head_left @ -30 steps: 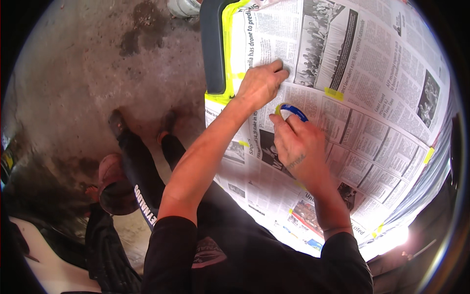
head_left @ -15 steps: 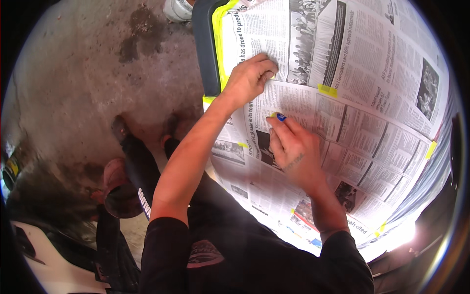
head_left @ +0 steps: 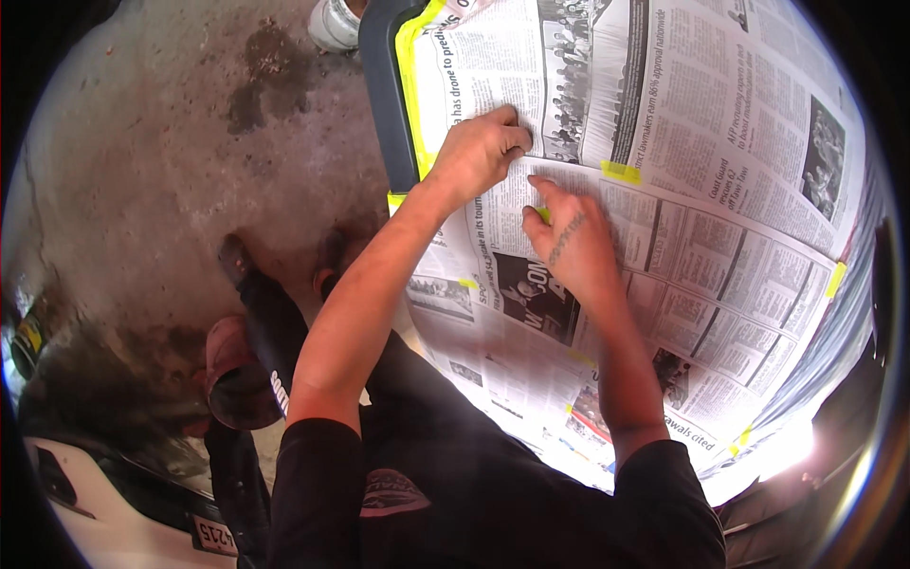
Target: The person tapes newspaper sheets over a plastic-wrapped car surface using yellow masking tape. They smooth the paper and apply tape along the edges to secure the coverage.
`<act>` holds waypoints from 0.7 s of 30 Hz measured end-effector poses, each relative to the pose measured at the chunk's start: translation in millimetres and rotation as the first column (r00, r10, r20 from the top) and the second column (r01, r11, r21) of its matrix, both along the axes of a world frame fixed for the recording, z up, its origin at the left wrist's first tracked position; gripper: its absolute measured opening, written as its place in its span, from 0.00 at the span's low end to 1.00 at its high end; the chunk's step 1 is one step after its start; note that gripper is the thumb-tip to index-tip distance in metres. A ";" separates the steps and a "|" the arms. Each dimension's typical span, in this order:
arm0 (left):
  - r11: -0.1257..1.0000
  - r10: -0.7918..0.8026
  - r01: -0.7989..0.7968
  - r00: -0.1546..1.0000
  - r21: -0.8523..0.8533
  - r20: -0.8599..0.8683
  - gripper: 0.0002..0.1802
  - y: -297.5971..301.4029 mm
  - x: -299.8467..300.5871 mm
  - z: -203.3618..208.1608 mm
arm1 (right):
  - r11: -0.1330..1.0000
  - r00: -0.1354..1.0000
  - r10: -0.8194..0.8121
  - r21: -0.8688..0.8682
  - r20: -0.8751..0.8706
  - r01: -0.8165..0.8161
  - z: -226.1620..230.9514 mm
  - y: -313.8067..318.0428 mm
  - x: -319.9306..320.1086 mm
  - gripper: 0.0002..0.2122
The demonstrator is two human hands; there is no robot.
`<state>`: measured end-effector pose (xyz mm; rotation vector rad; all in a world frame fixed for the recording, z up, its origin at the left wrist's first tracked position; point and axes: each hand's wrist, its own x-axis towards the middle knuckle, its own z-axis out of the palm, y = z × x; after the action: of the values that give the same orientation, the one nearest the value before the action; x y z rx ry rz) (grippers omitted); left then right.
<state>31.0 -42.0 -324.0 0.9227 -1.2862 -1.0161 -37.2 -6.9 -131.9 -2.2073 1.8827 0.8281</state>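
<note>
Sheets of newspaper [head_left: 701, 247] cover a broad, curved surface in front of me. My left hand [head_left: 482, 150] rests on the paper at the seam between two sheets, its fingers curled and pinched. Whatever its fingertips hold is hidden. Just to the right and nearer, my right hand [head_left: 573, 232] has its index finger stretched toward that seam. A bit of yellow tape [head_left: 543, 216] shows between its thumb and index finger; the rest is hidden in the hand. Farther right, a strip of yellow tape [head_left: 621, 172] bridges the seam.
Dark trim [head_left: 387, 114] edged with bright yellow tape borders the paper's left side. Clear plastic sheeting [head_left: 848, 294] hangs along the right. A person in a cap [head_left: 242, 370] is low at my left, near a white car [head_left: 114, 503]. A white container [head_left: 334, 27] stands on the stained concrete floor [head_left: 171, 161].
My right hand has moved up toward the seam and turned, its index finger now extended. The blue disc at its fingertips no longer shows. My left hand stays at almost the same spot on the paper.
</note>
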 end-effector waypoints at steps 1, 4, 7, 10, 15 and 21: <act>1.000 0.009 -0.009 1.000 -0.011 0.018 0.04 0.3 -0.4 1.0 | 0.999 0.999 -0.034 0.015 0.003 0.034 -0.1 -2.8 0.2 0.19; 0.998 0.038 -0.033 0.996 -0.056 0.078 0.07 -0.1 -2.8 3.2 | 0.998 0.997 -0.070 0.011 0.018 0.069 -1.2 -6.4 -5.0 0.21; 0.996 0.043 -0.030 0.985 -0.080 0.164 0.12 1.2 -3.1 4.1 | 0.998 0.998 -0.063 0.014 0.013 0.063 2.4 -7.6 1.8 0.21; 0.993 0.080 -0.061 0.977 -0.101 0.199 0.14 4.7 -2.2 9.1 | 0.996 0.996 -0.083 0.014 0.038 0.083 3.5 -7.4 2.9 0.21; 0.999 0.048 -0.043 0.962 -0.025 0.270 0.14 1.0 -0.1 10.7 | 0.996 0.992 -0.092 0.007 0.083 0.091 4.6 -4.3 -0.8 0.20; 0.935 0.315 -0.318 0.948 0.161 0.044 0.10 1.0 4.9 -7.5 | 0.996 0.989 -0.064 -0.053 0.136 0.072 5.1 8.0 -13.3 0.19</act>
<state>35.9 -41.1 -331.6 1.2256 -1.0343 -0.8694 -50.4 1.2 -126.8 -2.1579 1.9292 0.6058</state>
